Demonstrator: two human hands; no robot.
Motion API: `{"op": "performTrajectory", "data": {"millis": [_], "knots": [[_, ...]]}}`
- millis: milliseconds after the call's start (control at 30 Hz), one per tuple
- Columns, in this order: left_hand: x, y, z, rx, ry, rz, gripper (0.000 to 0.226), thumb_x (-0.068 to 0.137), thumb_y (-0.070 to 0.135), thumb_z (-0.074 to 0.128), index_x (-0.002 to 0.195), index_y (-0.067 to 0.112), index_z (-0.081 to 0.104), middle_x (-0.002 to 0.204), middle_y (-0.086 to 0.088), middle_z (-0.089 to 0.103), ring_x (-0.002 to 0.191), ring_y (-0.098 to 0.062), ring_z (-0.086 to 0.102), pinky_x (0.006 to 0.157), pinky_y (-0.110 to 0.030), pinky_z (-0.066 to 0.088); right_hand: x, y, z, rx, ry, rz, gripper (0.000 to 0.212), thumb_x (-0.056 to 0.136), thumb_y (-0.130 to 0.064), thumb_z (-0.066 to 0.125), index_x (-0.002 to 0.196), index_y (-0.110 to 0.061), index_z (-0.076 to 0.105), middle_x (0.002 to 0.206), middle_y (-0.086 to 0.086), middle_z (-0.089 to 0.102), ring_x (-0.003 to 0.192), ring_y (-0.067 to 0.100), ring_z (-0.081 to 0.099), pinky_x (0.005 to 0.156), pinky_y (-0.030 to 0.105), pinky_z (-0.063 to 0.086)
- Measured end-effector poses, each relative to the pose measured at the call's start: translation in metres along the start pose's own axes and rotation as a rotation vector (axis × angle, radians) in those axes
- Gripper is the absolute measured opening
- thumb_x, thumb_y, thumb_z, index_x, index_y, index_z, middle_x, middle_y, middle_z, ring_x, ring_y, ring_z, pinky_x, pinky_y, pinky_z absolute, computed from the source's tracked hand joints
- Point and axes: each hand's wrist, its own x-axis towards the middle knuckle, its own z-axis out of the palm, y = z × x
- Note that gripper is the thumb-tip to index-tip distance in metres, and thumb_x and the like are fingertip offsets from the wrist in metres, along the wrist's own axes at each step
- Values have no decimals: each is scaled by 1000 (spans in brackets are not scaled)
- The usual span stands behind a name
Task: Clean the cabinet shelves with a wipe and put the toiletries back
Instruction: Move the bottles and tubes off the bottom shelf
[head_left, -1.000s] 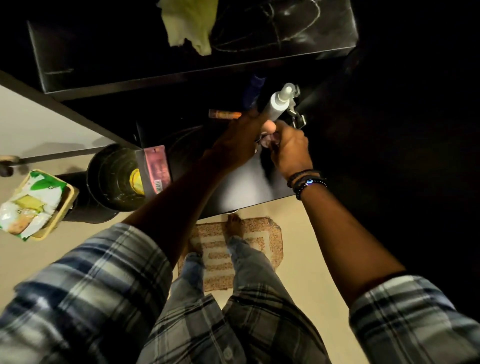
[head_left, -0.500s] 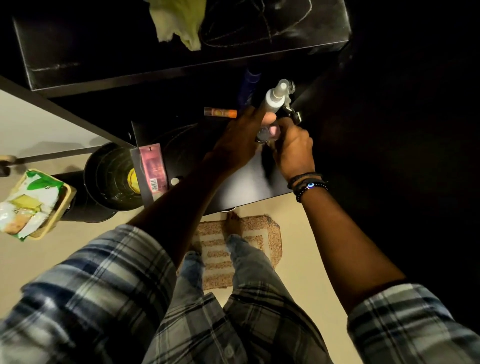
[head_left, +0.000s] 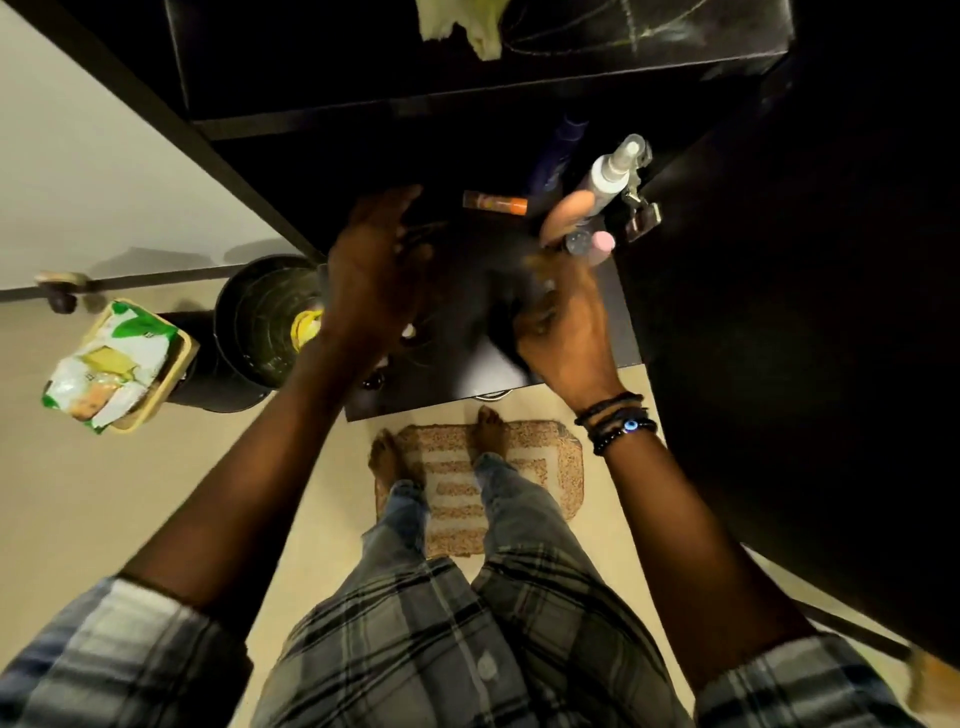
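A white spray bottle (head_left: 609, 175) leans at the right end of the black cabinet's lower shelf (head_left: 483, 364). My right hand (head_left: 563, 332) is blurred; its fingers close round the bottle's lower part, with a small pink-tipped item (head_left: 602, 242) beside them. My left hand (head_left: 371, 270) hovers over the shelf's left part, fingers apart and holding nothing. An orange tube (head_left: 493, 202) lies at the back of the shelf, and a dark blue bottle (head_left: 566, 150) stands behind it. A yellow-green wipe cloth (head_left: 462, 26) lies on the upper shelf (head_left: 649, 47).
A metal hinge (head_left: 641, 215) sticks out by the spray bottle, on the dark cabinet door (head_left: 779, 312) at right. Left of the cabinet, a black bin (head_left: 244, 332) stands on the floor beside a wipes pack (head_left: 111, 364) on a tray. My bare feet rest on a mat (head_left: 550, 467).
My left hand has let go of the spray bottle and swung left across the shelf, covering the pink box. My right hand stays at the bottle.
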Motion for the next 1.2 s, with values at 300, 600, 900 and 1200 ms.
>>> {"op": "performTrajectory", "data": {"millis": [300, 600, 900, 1200], "knots": [[-45, -60, -4, 145, -117, -425, 46, 87, 11, 63, 128, -1, 46, 130, -22, 52, 120, -36, 49, 95, -43, 40, -19, -39, 77, -57, -492, -141, 53, 85, -12, 65, 135, -11, 48, 128, 14, 51, 112, 30, 55, 88, 40, 53], [-42, -43, 39, -48, -143, -470, 40, 84, 11, 66, 121, 4, 52, 115, -18, 61, 102, -31, 61, 83, -45, 53, -20, -21, 54, -160, -272, -37, 28, 89, 1, 56, 114, -6, 64, 112, 15, 64, 97, 30, 64, 84, 27, 49], [-14, 16, 119, -87, -151, -400, 41, 84, 9, 62, 124, 9, 52, 123, -15, 56, 110, -30, 54, 79, -26, 40, -11, 38, -20, -304, -42, 169, 29, 80, 3, 63, 105, -9, 68, 105, 14, 68, 96, 29, 65, 87, 31, 50], [13, 27, 148, -269, -181, -323, 49, 78, 3, 62, 126, 6, 51, 117, -16, 61, 109, -30, 57, 93, -41, 48, 10, 76, -38, -332, 49, 236, 33, 83, 2, 58, 111, -14, 65, 106, 12, 68, 97, 28, 65, 88, 40, 54]]}}
